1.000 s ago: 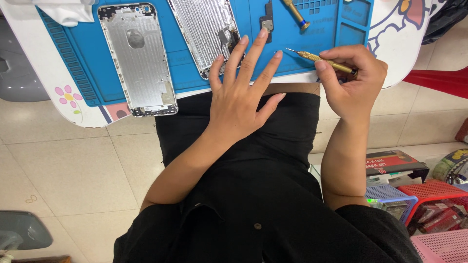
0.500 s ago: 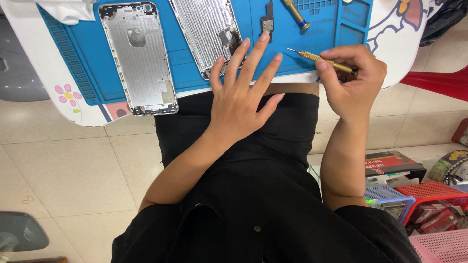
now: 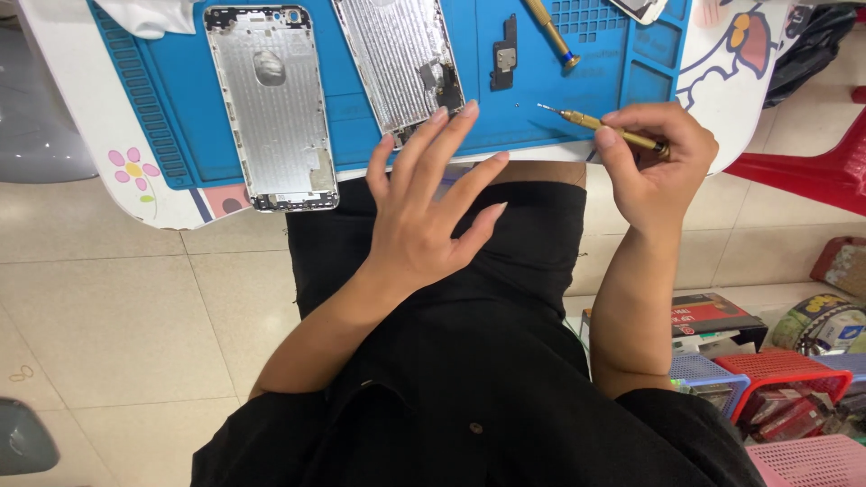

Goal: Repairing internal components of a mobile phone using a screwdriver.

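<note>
While the left hand (image 3: 424, 212) hovers with fingers spread, empty, near the metal plate (image 3: 399, 59), the right hand (image 3: 654, 167) pinches a brass screwdriver (image 3: 600, 126) over the blue mat (image 3: 532, 104) on the surface (image 3: 95, 117).

a small phone repair stall or workshop: a blue repair mat (image 3: 577, 54) covers the table across the top of the frame, bearing a stripped phone housing (image 3: 271, 104) and loose screwdriver (image 3: 552, 34); plastic baskets (image 3: 785, 383) of stock crowd the tiled floor at lower right.
</note>
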